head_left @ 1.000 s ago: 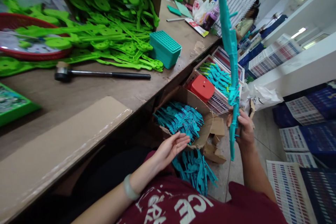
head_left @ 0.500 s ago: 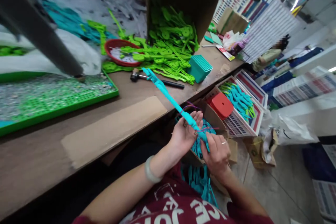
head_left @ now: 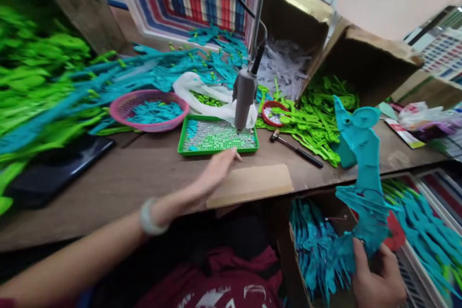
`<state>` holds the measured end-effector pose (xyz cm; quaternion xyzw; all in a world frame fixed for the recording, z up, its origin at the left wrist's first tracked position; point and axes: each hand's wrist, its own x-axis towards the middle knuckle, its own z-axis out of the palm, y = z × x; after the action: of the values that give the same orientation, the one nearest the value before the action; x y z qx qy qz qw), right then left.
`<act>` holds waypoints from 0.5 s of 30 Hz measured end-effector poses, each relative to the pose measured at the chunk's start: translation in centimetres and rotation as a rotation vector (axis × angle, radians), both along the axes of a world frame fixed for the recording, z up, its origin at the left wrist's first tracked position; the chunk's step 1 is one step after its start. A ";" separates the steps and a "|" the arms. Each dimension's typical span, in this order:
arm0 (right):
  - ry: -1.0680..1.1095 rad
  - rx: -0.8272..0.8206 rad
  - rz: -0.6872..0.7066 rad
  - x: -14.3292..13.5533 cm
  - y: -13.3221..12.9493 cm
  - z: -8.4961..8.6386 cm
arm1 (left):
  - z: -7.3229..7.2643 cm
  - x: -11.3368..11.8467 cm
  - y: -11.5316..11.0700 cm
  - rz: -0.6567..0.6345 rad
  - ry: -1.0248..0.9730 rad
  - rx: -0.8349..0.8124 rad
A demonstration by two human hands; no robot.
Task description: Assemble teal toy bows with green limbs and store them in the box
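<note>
Left hand (head_left: 212, 173): blurring, fingers unclenched.
Right hand (head_left: 377, 274): I'm pinching blue piece (head_left: 370, 163), part-hiding its base.
Long axis: running near-upright.

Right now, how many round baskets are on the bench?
2: a pink basket left of the green tray, and a red basket right of it, behind the hammer. Others may be hidden under the green parts.

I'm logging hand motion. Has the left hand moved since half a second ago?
Yes, the left hand moved left, from past the right end of the cardboard strip to its left end.
</note>
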<state>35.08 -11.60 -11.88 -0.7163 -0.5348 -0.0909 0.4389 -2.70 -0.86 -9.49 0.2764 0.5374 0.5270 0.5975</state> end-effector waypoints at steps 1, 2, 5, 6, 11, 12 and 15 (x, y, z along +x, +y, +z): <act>0.048 -0.030 0.039 0.0 0.4 -0.3 | 0.5 -2.5 1.3 0.034 0.124 0.038; 0.077 -0.059 0.089 -0.1 0.8 -0.5 | 1.1 -4.4 2.6 0.045 0.233 0.077; 0.016 -0.090 0.302 -0.1 2.1 0.0 | 2.1 -7.4 4.6 0.103 0.490 0.187; -0.051 -0.081 0.392 0.0 2.6 0.5 | 2.3 -7.6 4.3 0.123 0.547 0.223; -0.350 -0.238 0.926 -1.1 5.7 5.3 | 1.2 -8.8 -1.4 -0.001 0.365 0.159; -0.354 -0.305 1.023 -2.1 6.6 6.2 | 0.7 -9.2 -2.3 -0.196 0.162 0.029; -0.283 -0.485 1.357 -6.1 9.8 7.8 | -0.6 -8.9 -3.7 -0.704 -0.397 -0.266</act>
<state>29.00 -1.81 -4.05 -0.2858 -0.9173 0.2302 0.1547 -11.61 -4.53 -10.06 0.2565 0.3479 0.2601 0.8634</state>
